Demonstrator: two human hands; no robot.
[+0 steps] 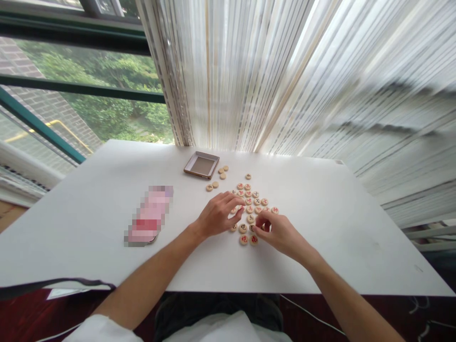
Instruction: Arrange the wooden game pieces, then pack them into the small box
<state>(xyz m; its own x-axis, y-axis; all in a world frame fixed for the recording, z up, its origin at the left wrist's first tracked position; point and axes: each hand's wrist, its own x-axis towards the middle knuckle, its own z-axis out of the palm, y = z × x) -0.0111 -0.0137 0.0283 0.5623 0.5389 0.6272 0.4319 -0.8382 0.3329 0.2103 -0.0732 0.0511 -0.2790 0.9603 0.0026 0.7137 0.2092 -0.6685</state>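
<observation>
Round wooden Chinese chess pieces with red or black characters lie in a close cluster on the white table (320,190). From the left, my left hand (220,213) reaches over the cluster, its thumb and forefinger closed about a red-marked piece (241,208). My right hand (276,230) pinches at the edge of a black-marked piece (251,228) in a lower row. Two red-marked pieces, one of them a cannon piece (243,240), form the row nearest me. A black horse piece (251,219) lies between my hands. My fingers partly cover several other pieces.
A shallow square box part (201,165) lies at the back of the table. Several loose pieces, some blank side up (223,176), sit beside it. To the left is a blurred pink phone-shaped object (149,216). String curtains (228,71) hang behind the table.
</observation>
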